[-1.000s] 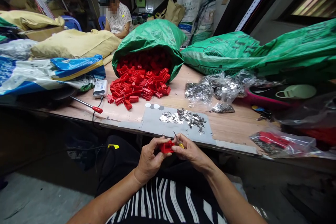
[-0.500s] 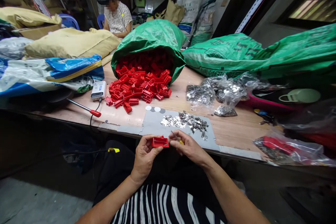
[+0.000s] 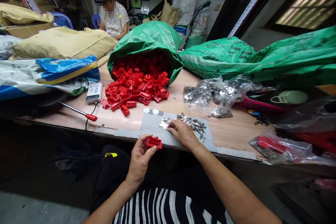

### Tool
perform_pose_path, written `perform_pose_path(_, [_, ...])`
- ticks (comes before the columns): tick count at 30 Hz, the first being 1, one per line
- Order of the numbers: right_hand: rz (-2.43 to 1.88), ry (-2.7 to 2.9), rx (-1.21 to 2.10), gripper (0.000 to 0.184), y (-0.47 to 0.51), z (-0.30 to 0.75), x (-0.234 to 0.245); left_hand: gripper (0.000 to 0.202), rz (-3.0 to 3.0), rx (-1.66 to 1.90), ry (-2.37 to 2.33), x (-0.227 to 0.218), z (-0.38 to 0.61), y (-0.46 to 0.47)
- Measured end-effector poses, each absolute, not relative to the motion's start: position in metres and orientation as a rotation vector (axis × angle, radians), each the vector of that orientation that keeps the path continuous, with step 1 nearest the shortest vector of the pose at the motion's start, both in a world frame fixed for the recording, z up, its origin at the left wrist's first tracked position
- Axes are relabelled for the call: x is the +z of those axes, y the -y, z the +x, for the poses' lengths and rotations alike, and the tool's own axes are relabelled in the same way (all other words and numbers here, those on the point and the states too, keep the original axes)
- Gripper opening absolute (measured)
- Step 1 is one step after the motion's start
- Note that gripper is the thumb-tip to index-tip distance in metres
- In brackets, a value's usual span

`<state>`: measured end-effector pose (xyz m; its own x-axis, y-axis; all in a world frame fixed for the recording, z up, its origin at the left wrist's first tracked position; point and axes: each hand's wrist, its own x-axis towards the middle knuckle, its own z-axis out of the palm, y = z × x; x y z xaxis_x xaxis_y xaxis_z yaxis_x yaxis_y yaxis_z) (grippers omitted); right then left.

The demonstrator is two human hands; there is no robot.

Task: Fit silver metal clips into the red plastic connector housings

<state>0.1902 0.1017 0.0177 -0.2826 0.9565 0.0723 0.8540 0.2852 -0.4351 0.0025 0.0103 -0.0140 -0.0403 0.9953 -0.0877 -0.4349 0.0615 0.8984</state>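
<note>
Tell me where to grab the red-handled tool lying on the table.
Take the red-handled tool by its red handle, probably from above at the near table edge: it lies flat, handle toward the person, thin metal shaft pointing away left.

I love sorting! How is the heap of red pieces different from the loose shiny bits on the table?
The red pieces are chunky blocks; the shiny bits are tiny, thin and silvery. The red pieces spill from an open green sack onto bare wood; the shiny bits lie on a grey sheet. The right hand touches the shiny bits, not the red pieces. Both are loose heaps on one table.
</note>
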Motion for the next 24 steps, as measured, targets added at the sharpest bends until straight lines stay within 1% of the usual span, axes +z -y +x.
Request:
perform_pose_path(4, [-1.627,2.199,0.454,0.003,-0.097,0.191,0.018,0.042,0.680,1.347,-0.914,-0.005,0.003,-0.014])
perform_pose_path(7, [-1.578,2.081,0.506,0.006,-0.092,0.192,0.021,0.047,0.569,1.316,-0.820,0.005,0.004,-0.017])
perform_pose_path(10, [-1.437,1.979,0.664,0.004,-0.084,0.193,0.028,0.051,0.491,1.299,-0.749,0.012,0.005,-0.020])
perform_pose_path(13, [-1.323,1.910,0.891,0.012,-0.072,0.189,0.035,0.051,0.468,1.297,-0.724,0.014,0.007,-0.022])
perform_pose_path(17, [-1.190,1.780,1.131,0.017,-0.055,0.179,0.039,0.048,0.470,1.305,-0.744,0.016,0.011,-0.021])
perform_pose_path(24, [-1.111,1.738,1.184,0.021,-0.045,0.170,0.037,0.048,0.452,1.278,-0.697,0.020,0.013,-0.020])
